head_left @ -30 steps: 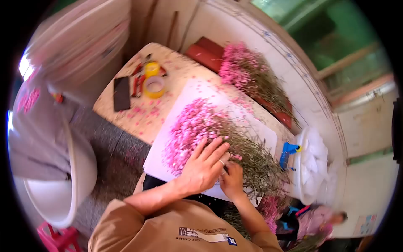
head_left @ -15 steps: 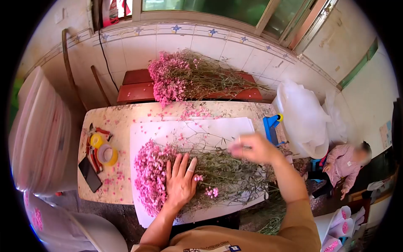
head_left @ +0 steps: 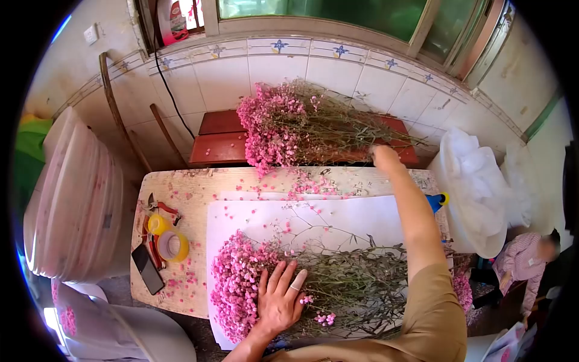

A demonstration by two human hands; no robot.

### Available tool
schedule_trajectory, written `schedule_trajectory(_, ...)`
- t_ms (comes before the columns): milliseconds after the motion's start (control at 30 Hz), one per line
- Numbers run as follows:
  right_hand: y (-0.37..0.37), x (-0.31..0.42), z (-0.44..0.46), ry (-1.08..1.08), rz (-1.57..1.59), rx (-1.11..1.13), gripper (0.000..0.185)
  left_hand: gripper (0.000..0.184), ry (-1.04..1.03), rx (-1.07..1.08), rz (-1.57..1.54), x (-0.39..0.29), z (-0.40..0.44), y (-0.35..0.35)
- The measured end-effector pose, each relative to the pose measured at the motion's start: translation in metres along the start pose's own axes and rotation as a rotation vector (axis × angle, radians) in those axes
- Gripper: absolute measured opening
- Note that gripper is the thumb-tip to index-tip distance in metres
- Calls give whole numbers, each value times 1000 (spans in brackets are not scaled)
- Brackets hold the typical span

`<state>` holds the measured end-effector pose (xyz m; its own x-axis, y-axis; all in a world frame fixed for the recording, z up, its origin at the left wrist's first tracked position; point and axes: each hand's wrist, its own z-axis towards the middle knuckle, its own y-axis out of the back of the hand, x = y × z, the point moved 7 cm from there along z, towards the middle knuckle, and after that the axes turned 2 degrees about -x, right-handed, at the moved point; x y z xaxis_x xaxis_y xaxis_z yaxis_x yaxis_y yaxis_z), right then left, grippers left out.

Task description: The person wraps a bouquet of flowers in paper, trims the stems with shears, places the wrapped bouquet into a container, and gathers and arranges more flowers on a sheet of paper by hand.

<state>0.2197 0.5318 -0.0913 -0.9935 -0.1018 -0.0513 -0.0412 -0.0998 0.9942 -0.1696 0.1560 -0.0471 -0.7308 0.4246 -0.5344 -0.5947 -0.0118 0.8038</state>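
My left hand (head_left: 279,298) lies flat with fingers stretched out, pressing on a bunch of pink flowers (head_left: 235,292). A light band wraps one of its fingers. The bunch lies on white paper (head_left: 350,214), blossoms to the left and green stems to the right. My right hand (head_left: 386,159) reaches past the table's far edge, at the stem ends of a second pile of pink flowers (head_left: 274,130). Its fingers look bunched together, and what they hold, if anything, I cannot make out. That second pile rests on a red bench (head_left: 220,148) by the wall.
On the wooden table (head_left: 175,199) lie a phone (head_left: 147,269), tape rolls (head_left: 173,246) and red-handled pruners (head_left: 166,209). A blue tape dispenser (head_left: 435,202) is partly behind my right arm. White bins stand either side. A person (head_left: 523,265) sits at the right.
My right hand has moved from above the near stems, away from me, to the pile on the bench. The left hand stays on the near bunch. The view has shifted.
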Motion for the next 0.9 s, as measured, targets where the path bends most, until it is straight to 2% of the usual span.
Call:
schedule_trajectory(33, 15, -2, -1, -83, 121, 48, 23, 58, 1, 4, -5, 1, 0, 0)
schedule_trajectory(67, 36, 2, 0, -15, 212, 14, 24, 57, 2, -1, -13, 1, 1, 0)
schedule_trajectory(167, 86, -4, 1, -11, 475, 77, 42, 55, 15, 11, 5, 2, 2, 1)
schedule_trajectory(200, 102, 0, -5, -14, 471, 83, 42, 55, 17, 14, -2, 2, 2, 1)
schedule_trajectory(267, 120, 17, -16, 14, 66, 236, 63, 55, 15, 9, 14, 2, 3, 1)
schedule_trajectory(300, 119, 30, -26, -12, -48, 364, 87, 55, 13, 9, 10, 1, 4, 1)
schedule_trajectory(367, 58, 17, -31, 121, -167, 495, 92, 56, 8, -9, 6, 2, 4, 2)
schedule_trajectory(433, 44, 35, -40, 26, -210, 440, 95, 56, -5, -19, -32, 2, 3, 3)
schedule_trajectory(467, 36, 38, -40, 15, -176, 339, 76, 57, -8, -25, -37, 2, 2, 3)
schedule_trajectory(600, 16, 29, -40, 50, -168, 230, 63, 58, -25, -42, -29, 4, -3, 4)
schedule_trajectory(667, 54, 29, -43, 142, -198, 50, 40, 58, -21, -60, -29, 4, -3, 4)
schedule_trajectory(700, 105, 23, -24, 86, 77, -62, 26, 59, -24, -70, -32, 4, -5, 5)
schedule_trajectory(733, 134, 24, -14, 164, 318, -34, 26, 59, -41, -71, -38, 3, -5, 4)
schedule_trajectory(833, 228, 34, 5, 192, 426, -84, 24, 61, -49, -83, -50, 4, -5, 3)
schedule_trajectory(867, 255, 42, 4, 77, 570, -5, 24, 62, -51, -89, -31, 3, -5, 5)
schedule_trajectory(900, 273, 54, 6, 88, 565, -6, 24, 62, -46, -100, -31, 3, -5, 5)
